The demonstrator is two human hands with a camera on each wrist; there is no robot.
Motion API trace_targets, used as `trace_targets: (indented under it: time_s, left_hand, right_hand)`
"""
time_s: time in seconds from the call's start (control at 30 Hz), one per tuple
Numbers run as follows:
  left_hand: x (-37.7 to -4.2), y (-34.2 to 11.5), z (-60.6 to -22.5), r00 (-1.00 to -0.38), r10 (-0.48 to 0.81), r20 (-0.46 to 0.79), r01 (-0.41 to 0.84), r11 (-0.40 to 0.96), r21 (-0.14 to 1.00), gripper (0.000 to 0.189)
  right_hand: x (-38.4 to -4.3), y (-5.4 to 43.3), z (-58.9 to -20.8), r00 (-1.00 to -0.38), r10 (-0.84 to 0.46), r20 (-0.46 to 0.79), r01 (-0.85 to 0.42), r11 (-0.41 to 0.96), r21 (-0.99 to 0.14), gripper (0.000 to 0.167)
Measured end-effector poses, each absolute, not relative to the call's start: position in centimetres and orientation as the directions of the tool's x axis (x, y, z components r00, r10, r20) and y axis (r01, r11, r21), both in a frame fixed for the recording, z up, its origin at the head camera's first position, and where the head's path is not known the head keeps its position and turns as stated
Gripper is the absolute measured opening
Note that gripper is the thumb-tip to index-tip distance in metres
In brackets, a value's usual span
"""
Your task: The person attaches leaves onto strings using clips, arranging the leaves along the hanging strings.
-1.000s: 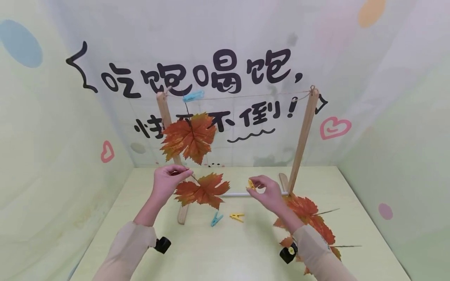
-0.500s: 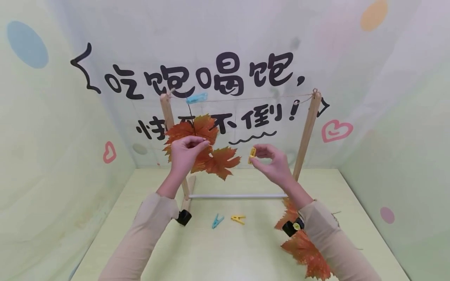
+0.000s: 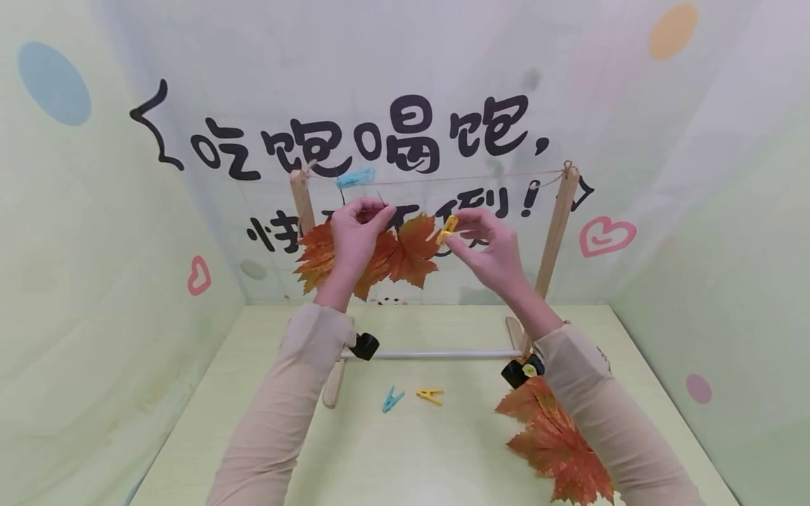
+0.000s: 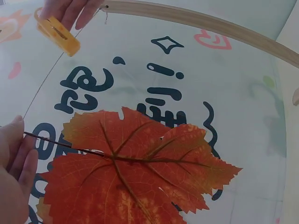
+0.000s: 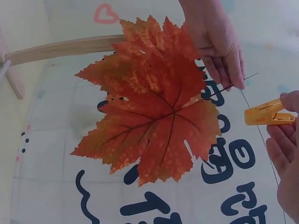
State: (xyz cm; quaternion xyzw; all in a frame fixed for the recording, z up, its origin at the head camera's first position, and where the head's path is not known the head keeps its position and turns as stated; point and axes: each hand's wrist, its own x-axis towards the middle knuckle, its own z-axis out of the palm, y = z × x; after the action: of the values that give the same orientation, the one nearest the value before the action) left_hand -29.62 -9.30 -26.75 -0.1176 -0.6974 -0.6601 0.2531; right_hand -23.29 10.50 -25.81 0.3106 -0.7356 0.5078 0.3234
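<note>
My left hand (image 3: pixel 359 232) pinches the thin dark stem of an orange-red maple-like leaf (image 4: pixel 135 163), just below the string (image 3: pixel 430 180). The leaf's blade hangs down to the right of the fingers and overlaps another leaf (image 3: pixel 316 256), which hangs from a blue clothespin (image 3: pixel 356 177) on the string. A yellow clothespin (image 5: pixel 268 113) is held between the thumb and fingers of my right hand (image 3: pixel 490 246), to the right of the held leaf. In the right wrist view the clothespin is near the string and apart from the stem.
Two wooden posts (image 3: pixel 557 232) carry the string, with a white rod (image 3: pixel 436 354) low between them. On the table (image 3: pixel 405 457) lie a blue clothespin (image 3: pixel 392 399) and a yellow clothespin (image 3: pixel 430 396). More leaves (image 3: pixel 557 450) lie at the right, partly under my right forearm.
The left hand has risen from low by the left post to near the string, lifting the leaf. My right hand has also risen with the yellow clothespin and come nearer the leaf.
</note>
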Motion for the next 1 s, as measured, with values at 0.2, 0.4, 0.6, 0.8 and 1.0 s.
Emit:
trace_targets:
  time_s: [0.2,0.4,0.6,0.8,1.0]
  left_hand:
    - [-30.8,-8.6,-26.5,-0.817,-0.182,0.547,0.533,0.125,0.837,0.023]
    - [-31.1,-8.2,-26.0,-0.782,-0.192,0.593,0.584,0.108,0.805,0.020]
    - [-30.2,-7.8,-25.3,-0.792,-0.209,0.574,0.573,0.071,0.816,0.021]
    - [-30.8,-7.8,-25.5,-0.813,-0.242,0.529,0.542,0.013,0.840,0.023]
    - [-31.6,-7.6,-26.0,-0.815,-0.285,0.505,0.519,0.029,0.854,0.023]
  right_hand:
    - [-23.7,9.7,-23.9,-0.623,-0.097,0.776,-0.766,0.279,-0.579,0.026]
    - [-25.8,9.4,-23.1,-0.641,-0.054,0.766,-0.756,0.223,-0.616,0.026]
    - [-27.5,9.0,-22.6,-0.685,-0.020,0.729,-0.724,0.137,-0.676,0.029]
    - [-29.1,8.5,-22.5,-0.736,0.007,0.677,-0.675,0.063,-0.735,0.034]
    - [-30.0,7.9,-22.7,-0.756,0.023,0.654,-0.652,0.062,-0.756,0.030]
